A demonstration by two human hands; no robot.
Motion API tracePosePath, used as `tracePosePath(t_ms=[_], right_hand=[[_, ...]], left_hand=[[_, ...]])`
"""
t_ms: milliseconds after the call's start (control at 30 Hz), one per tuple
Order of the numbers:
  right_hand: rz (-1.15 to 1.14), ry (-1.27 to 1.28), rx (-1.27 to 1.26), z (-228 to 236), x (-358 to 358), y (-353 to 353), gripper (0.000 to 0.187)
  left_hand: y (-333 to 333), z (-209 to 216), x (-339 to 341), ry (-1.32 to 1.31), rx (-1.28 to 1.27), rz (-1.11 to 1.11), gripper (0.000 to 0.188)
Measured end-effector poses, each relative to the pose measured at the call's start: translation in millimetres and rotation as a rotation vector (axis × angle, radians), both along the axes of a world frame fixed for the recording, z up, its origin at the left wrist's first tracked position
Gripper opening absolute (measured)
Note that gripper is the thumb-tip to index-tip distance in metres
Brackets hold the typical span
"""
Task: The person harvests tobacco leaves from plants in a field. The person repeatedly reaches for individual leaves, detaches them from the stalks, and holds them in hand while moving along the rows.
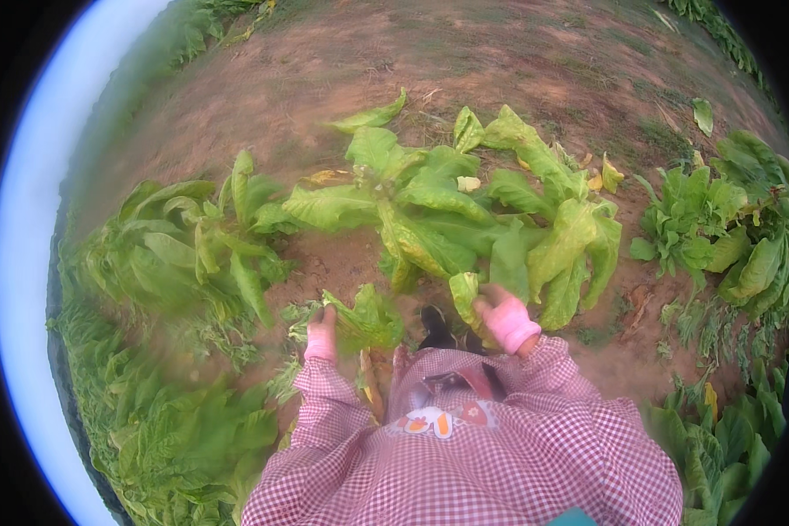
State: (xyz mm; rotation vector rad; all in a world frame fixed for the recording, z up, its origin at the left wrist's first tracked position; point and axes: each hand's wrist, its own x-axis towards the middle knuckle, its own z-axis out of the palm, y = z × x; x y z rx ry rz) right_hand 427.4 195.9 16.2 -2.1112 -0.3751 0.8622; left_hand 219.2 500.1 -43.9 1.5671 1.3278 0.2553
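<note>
Low in front of me, my left hand (322, 331) is closed on a broad yellow-green tobacco leaf (370, 321), which spreads to its right. My right hand (500, 314), in a pink cuff, has its fingers bent round the edge of another tobacco leaf (463, 296). Just beyond my hands a leafy tobacco plant (438, 188) spreads out, its leaves green with yellow patches. Large drooping leaves (563, 238) hang past my right hand. How far the fingers wrap is partly hidden.
Leafy plants stand at the left (184, 237) and right (693, 210). Dense green foliage (175, 430) fills the lower left. Reddish-brown soil (324, 96) stretches beyond the plants. My dark shoe (435, 328) shows between my hands, above my checked smock (500, 465).
</note>
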Motion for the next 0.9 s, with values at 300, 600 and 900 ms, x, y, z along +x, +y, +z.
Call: tracePosePath(t_ms=[300, 600, 900], right_hand=[[0.469, -0.051, 0.142, 39.8, -75.8, 27.7, 0.041], [0.447, -0.213, 0.295, 60.5, -107.4, 53.5, 0.027], [0.642, -0.365, 0.223, 61.0, -154.3, 75.7, 0.031]], left_hand=[[-98.4, 67.4, -13.0, -0.383, -0.29, 0.229, 0.033], [-143.8, 75.0, -36.6, -0.856, -0.574, -0.034, 0.055], [-139.7, 108.0, -73.9, -0.549, -0.437, 0.058, 0.038]])
